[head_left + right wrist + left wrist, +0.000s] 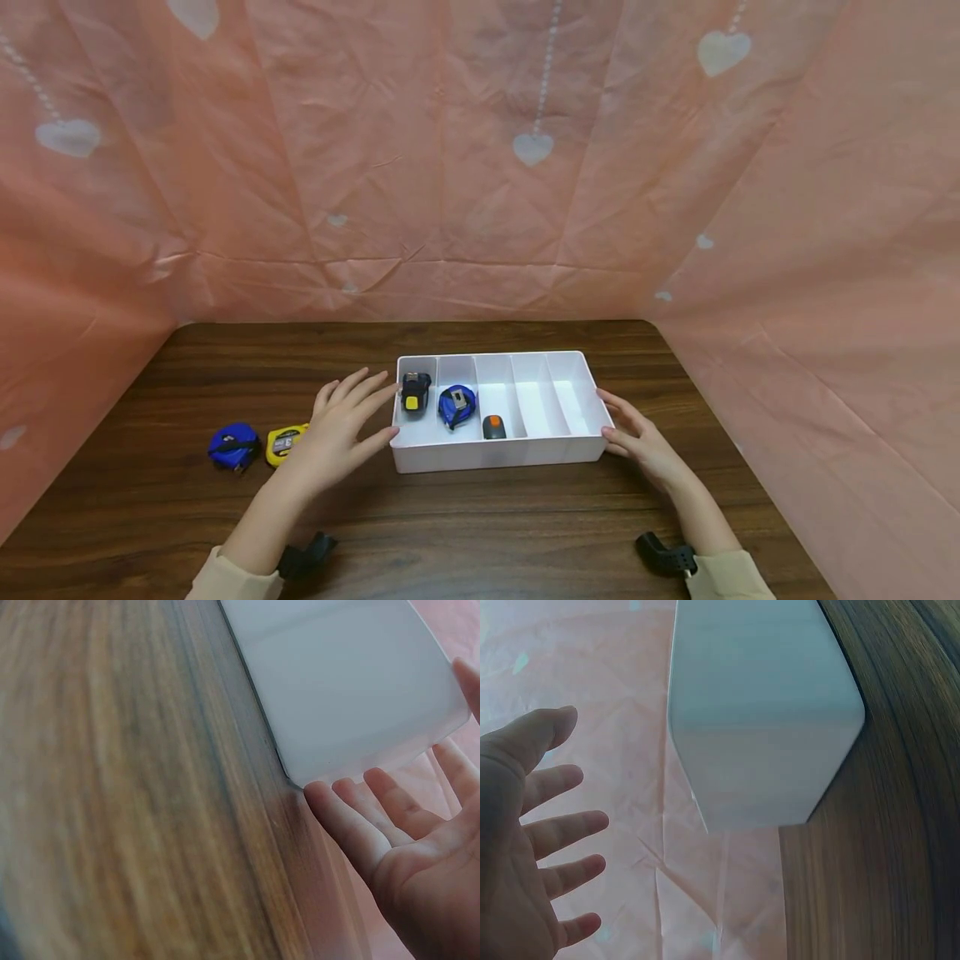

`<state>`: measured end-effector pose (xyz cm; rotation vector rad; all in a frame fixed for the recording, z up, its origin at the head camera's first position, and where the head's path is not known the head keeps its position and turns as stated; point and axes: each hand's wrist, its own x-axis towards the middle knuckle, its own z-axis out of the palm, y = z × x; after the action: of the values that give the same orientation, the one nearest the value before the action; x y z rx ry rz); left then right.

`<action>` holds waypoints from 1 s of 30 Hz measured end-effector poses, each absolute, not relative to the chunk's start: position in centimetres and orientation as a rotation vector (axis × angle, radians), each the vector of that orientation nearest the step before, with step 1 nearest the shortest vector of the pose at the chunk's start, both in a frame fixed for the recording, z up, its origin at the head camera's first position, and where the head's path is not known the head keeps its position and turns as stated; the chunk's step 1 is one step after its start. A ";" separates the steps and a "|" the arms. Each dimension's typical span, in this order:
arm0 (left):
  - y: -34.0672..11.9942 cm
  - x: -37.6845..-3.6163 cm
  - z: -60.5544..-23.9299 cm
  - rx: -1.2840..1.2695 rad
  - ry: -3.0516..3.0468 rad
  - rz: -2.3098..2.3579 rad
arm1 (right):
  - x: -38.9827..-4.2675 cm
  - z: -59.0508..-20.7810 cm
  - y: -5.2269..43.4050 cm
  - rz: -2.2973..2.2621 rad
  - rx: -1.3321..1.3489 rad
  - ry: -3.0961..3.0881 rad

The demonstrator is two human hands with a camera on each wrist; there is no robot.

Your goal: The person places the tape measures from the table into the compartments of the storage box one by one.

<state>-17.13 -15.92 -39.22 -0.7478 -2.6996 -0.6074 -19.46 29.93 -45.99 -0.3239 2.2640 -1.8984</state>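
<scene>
White tray (495,455): sitting on the table (480,533).
Left hand (337,429): spreading, just beside its left end.
Right hand (637,437): touching its right end, fingers spread.
Leftmost compartments: holding black tape measure (416,392), blue tape measure (456,406), grey-orange item (494,427).
In the way: left hand partly covering yellow tape measure (282,445), another blue one (233,445) lying beside.
Behind: pink curtain (450,200) hanging.

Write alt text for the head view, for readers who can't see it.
A left hand and a right hand flank a white five-compartment tray on a brown table. Its three leftmost compartments hold a black-and-yellow tape measure, a blue tape measure and an orange-topped dark item. Another blue tape measure and a yellow one lie left of the tray.
</scene>
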 end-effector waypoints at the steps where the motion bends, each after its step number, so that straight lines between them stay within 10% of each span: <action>1: -16.2 -17.1 -39.2 -0.741 -2.700 -0.609 | -19.5 -46.0 29.9 -1.896 -0.322 2.265; 30: -22.7 -15.5 -39.8 -0.575 -2.634 -0.657 | -19.8 -46.0 29.8 -1.889 -0.306 2.264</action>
<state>-15.53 -22.74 -39.83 -0.5747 -2.6342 -0.6568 -19.78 29.75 -45.96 -0.3063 2.2640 -1.8891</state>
